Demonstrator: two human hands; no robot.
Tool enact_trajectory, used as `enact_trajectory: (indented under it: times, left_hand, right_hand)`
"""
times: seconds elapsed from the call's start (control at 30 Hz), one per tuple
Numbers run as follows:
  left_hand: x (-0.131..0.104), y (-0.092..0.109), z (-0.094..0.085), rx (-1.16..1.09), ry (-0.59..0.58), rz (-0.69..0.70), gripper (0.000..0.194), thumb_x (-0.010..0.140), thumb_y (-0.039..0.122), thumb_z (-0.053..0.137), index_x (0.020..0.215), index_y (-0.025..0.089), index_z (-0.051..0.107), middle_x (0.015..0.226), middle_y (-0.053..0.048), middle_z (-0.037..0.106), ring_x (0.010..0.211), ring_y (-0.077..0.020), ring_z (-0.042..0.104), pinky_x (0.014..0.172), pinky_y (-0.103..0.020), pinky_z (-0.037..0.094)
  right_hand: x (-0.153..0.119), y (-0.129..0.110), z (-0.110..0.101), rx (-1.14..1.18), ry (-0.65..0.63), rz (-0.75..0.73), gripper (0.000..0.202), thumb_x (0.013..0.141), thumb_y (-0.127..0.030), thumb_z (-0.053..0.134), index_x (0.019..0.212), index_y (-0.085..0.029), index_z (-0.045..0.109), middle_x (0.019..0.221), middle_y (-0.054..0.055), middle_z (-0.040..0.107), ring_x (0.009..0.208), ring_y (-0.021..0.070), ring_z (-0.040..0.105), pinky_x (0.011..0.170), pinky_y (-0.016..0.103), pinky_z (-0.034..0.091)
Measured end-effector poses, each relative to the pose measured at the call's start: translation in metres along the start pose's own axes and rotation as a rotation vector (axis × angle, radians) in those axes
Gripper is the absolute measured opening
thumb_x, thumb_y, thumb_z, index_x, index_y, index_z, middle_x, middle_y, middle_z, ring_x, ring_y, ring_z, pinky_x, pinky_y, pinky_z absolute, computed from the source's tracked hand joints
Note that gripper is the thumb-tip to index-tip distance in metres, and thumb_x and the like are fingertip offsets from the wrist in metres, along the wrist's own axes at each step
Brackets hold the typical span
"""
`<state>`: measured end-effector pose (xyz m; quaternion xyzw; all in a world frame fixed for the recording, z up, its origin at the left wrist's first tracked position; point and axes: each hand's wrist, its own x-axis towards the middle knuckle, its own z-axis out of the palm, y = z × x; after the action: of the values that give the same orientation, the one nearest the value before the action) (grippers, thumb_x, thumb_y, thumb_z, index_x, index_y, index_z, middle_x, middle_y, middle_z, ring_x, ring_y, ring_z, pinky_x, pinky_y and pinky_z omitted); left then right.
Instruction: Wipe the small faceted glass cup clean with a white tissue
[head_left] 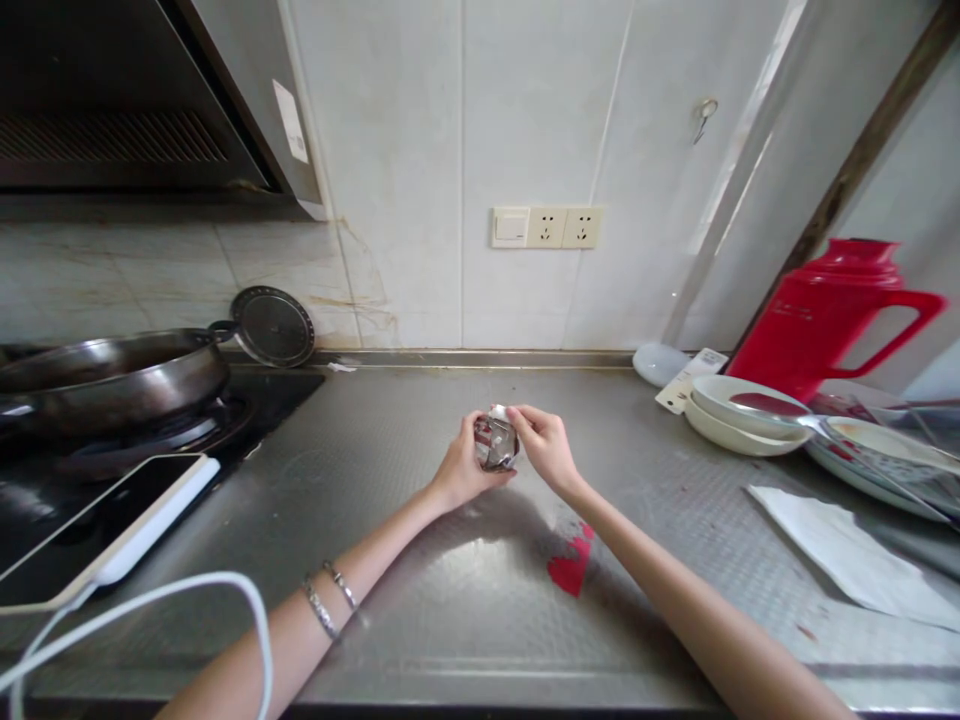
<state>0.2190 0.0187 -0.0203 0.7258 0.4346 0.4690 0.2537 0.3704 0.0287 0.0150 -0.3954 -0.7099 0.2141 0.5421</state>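
Above the middle of the metal counter point(420, 610), my left hand point(459, 468) is wrapped round a small, shiny, round object point(496, 444) with reddish-brown marks on its side. What the object is cannot be told. My right hand point(546, 443) pinches a small white piece point(499, 411) at the object's upper edge, and I cannot tell whether the piece is paper or tissue. Below the hands, a red patch point(571, 566) with a ragged edge lies on the counter.
At the left are a pan point(112, 385) on the stove and a phone point(97, 530) with a white cable. On the right stand a red thermos point(821, 325), stacked bowls point(739, 432), and a plate with utensils. A white tissue point(855, 555) lies in front of them.
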Motion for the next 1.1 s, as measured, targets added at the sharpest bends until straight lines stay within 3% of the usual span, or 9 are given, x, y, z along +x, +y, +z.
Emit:
enact_trajectory:
  times: [0.17,0.37,0.53,0.73,0.87,0.97,1.1]
  left_hand:
    - [0.001,0.004,-0.002,-0.025,0.013,-0.007,0.083,0.056,0.033,0.082,0.122,0.020,0.032,0.103,-0.007,0.064,0.093,-0.0239,0.064,0.080,-0.035,0.050]
    - [-0.001,0.007,0.000,-0.063,-0.008,0.047,0.085,0.054,0.031,0.084,0.121,0.020,0.033,0.107,-0.007,0.063,0.098,-0.0238,0.063,0.085,-0.036,0.048]
    - [0.000,0.002,-0.001,-0.055,-0.015,0.059,0.083,0.055,0.031,0.083,0.121,0.021,0.034,0.108,-0.008,0.063,0.101,-0.0252,0.062,0.087,-0.038,0.048]
    - [0.000,-0.002,-0.001,-0.002,-0.026,0.036,0.080,0.057,0.030,0.079,0.121,0.020,0.032,0.102,-0.005,0.064,0.093,-0.0232,0.064,0.079,-0.035,0.050]
    - [0.002,0.000,-0.001,-0.023,-0.037,0.001,0.073,0.056,0.025,0.077,0.117,0.020,0.036,0.102,-0.006,0.064,0.091,-0.0227,0.064,0.079,-0.035,0.050]
    - [0.003,0.002,-0.001,-0.041,-0.011,-0.034,0.071,0.056,0.024,0.077,0.115,0.020,0.038,0.104,-0.007,0.064,0.092,-0.0230,0.064,0.080,-0.036,0.049]
    - [0.001,0.003,-0.002,-0.067,-0.009,-0.035,0.079,0.056,0.029,0.081,0.119,0.020,0.034,0.106,-0.008,0.064,0.095,-0.0230,0.063,0.082,-0.036,0.049]
  right_hand:
    - [0.000,-0.004,0.000,0.016,0.016,-0.012,0.044,0.090,-0.047,0.046,0.076,-0.014,0.071,0.060,0.001,0.061,0.054,0.0123,0.049,0.050,0.022,0.034]
    - [0.007,0.005,-0.006,-0.044,0.220,0.012,0.041,0.088,-0.047,0.050,0.081,-0.012,0.072,0.066,0.003,0.067,0.054,0.0131,0.051,0.051,0.023,0.036]
    - [0.001,-0.001,-0.006,-0.078,0.012,-0.107,0.033,0.090,-0.038,0.050,0.087,-0.016,0.074,0.074,0.004,0.073,0.059,0.0148,0.062,0.054,0.022,0.044]
    - [-0.011,-0.005,0.003,-0.116,-0.002,-0.377,0.026,0.092,-0.023,0.046,0.102,-0.022,0.070,0.103,0.006,0.073,0.092,0.0190,0.070,0.082,0.028,0.054]
    - [-0.015,-0.008,0.007,-0.098,-0.062,-0.499,0.027,0.092,-0.019,0.045,0.106,-0.024,0.068,0.105,0.006,0.073,0.101,0.0184,0.067,0.092,0.031,0.052]
    - [-0.014,-0.012,0.006,-0.058,-0.071,-0.404,0.026,0.093,-0.025,0.046,0.101,-0.024,0.071,0.100,0.005,0.074,0.095,0.0193,0.069,0.087,0.030,0.053]
    - [-0.005,-0.006,0.002,-0.004,0.132,-0.072,0.033,0.091,-0.039,0.049,0.087,-0.017,0.072,0.078,0.006,0.074,0.068,0.0174,0.067,0.059,0.024,0.051]
